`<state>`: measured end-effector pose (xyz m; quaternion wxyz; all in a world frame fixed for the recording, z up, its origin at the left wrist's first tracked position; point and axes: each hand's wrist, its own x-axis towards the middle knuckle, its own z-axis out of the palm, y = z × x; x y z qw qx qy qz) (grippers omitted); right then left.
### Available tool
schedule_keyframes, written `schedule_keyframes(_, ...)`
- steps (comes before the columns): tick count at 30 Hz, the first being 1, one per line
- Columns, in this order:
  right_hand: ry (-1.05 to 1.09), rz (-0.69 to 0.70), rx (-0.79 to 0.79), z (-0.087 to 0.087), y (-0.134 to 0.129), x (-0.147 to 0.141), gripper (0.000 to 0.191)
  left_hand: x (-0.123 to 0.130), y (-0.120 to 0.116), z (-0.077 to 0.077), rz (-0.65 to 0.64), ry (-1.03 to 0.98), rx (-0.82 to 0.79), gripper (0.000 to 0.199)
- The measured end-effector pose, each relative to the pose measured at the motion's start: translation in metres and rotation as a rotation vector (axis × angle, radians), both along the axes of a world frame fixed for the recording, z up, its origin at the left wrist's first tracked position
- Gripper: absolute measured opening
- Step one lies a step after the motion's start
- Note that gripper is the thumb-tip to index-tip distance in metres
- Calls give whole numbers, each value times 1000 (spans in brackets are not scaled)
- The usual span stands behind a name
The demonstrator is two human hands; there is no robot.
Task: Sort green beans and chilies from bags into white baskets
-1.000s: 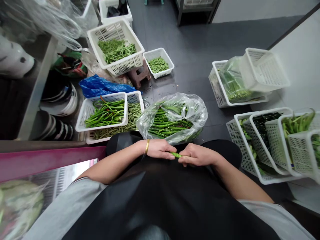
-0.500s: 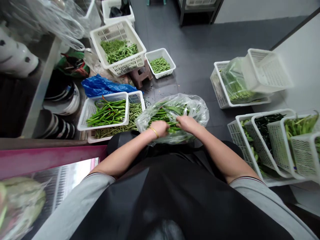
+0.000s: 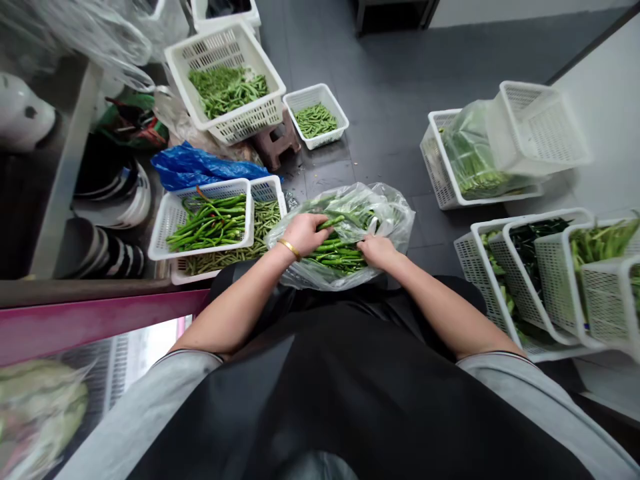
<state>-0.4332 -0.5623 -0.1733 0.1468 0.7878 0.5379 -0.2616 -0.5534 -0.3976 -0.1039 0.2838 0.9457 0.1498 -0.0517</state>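
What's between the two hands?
In the head view, green chili peppers in a clear plastic bag lie between the left hand and the right hand.

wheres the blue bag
In the head view, the blue bag lies on the floor to the person's left, just behind the white basket of chillies and left of the brown stool.

White plastic basket of green beans on brown stool, blue plastic bag beside

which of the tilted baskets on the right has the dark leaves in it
The second from the left in the leaning row, the white mesh basket holding near-black greens; its neighbours hold lighter green produce.
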Motion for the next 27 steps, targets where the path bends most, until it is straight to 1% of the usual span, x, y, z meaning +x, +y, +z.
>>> schedule_keyframes(2,-21,1,114,8,0,-12,40,2,2,-7,43,8,-8,26)
schedule_keyframes(3,-14,9,136,11,1,-19,41,2,0,-12,48,24,-16,26)
schedule_keyframes(4,5,19,122,13,3,-26,41,1,-3,-17,54,38,-21,26)
schedule_keyframes(6,62,45,32,11,9,-36,39,-2,-10,-26,59,51,-23,25)
schedule_keyframes(8,117,64,-26,7,14,-36,36,-4,-12,-32,43,65,-19,25)
schedule_keyframes(10,189,46,42,5,16,-25,32,-7,-10,-37,7,84,-34,25)
schedule_keyframes(12,320,-37,183,9,12,-8,33,-8,-5,-40,-65,70,-102,22)
schedule_keyframes(14,497,-161,368,18,7,6,36,-7,-3,-41,-142,6,-216,24)
schedule_keyframes(16,638,-317,559,27,3,11,39,-2,-6,-41,-155,-65,-333,30)
schedule_keyframes(17,656,-409,654,29,3,10,40,0,-8,-39,-130,-90,-379,32)
schedule_keyframes(18,626,-505,743,30,3,6,41,3,-11,-38,-91,-105,-413,32)
schedule_keyframes(19,552,-594,813,28,4,2,43,4,-14,-36,-55,-105,-434,32)
schedule_keyframes(20,449,-658,847,25,5,-3,44,5,-15,-34,-30,-95,-437,31)
schedule_keyframes(21,337,-686,830,20,5,-8,45,5,-15,-33,-13,-84,-416,29)
schedule_keyframes(22,236,-675,756,15,5,-12,44,4,-13,-33,1,-75,-372,27)
schedule_keyframes(23,166,-617,631,9,4,-15,42,2,-10,-33,11,-71,-310,25)
schedule_keyframes(25,109,-418,352,-4,2,-21,35,-2,-1,-37,13,-50,-175,22)
schedule_keyframes(26,102,-320,252,-10,1,-22,33,-5,3,-40,-7,1,-120,22)
schedule_keyframes(27,99,-244,195,-14,1,-24,32,-7,5,-45,-44,84,-74,23)
